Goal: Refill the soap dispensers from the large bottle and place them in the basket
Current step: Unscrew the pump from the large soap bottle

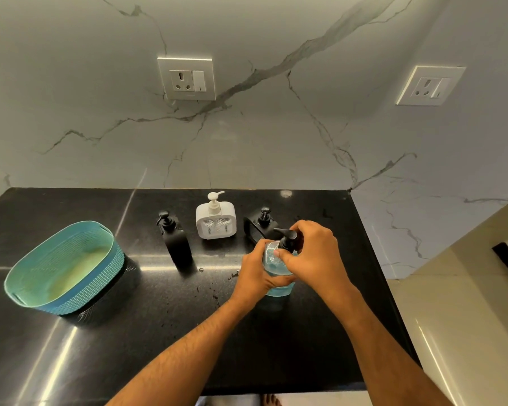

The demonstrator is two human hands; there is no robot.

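A clear bottle of blue soap (277,288) stands on the black counter (147,332), right of centre. My left hand (257,276) wraps around its body. My right hand (314,256) grips its black pump top (288,238). Behind it stands a black dispenser (261,224), partly hidden by my hands. A white square dispenser (215,219) with a white pump stands at the back centre. A tall black dispenser (175,240) stands to its left. The teal woven basket (41,291) sits at the left, with nothing inside.
Small drops and a coin-like speck (200,269) lie on the counter near the tall black dispenser. A marble wall (247,142) with two sockets rises behind. The counter ends at its right edge (376,259) beside a pale floor.
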